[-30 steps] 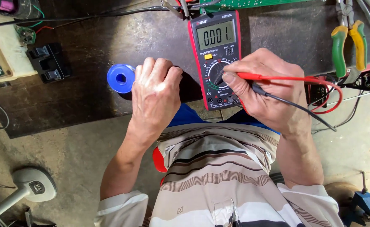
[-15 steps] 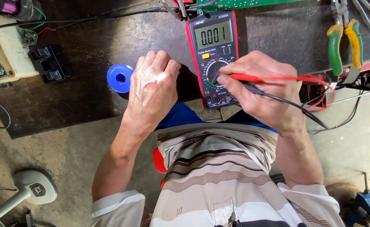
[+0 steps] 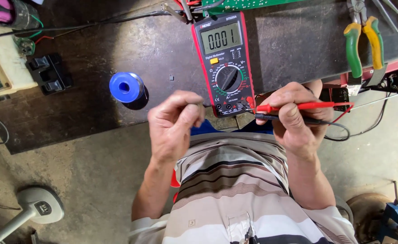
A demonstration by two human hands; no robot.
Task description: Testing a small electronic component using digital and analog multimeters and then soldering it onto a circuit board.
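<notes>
A red-cased digital multimeter [image 3: 225, 65] lies on the dark workbench [image 3: 117, 49], its display lit. My right hand [image 3: 294, 118] holds the red probe [image 3: 305, 106] and the black probe [image 3: 289, 118] side by side, tips pointing left toward the meter's lower edge. My left hand [image 3: 174, 124] is raised in front of my striped shirt, fingers pinched on a small dark part [image 3: 198, 105] that I cannot make out clearly. A blue solder spool [image 3: 126, 87] stands on the bench left of the meter.
Green and yellow handled pliers [image 3: 364, 40] lie at the right, a green circuit board [image 3: 248, 4] at the top. A black switch block [image 3: 49, 73] and a cream box [image 3: 0, 58] sit at the left. A grey lamp base [image 3: 41, 205] rests on the floor.
Both hands have pulled back from the meter toward my body. My left hand lifted off the bench and now pinches a small part. The meter's dial is uncovered.
</notes>
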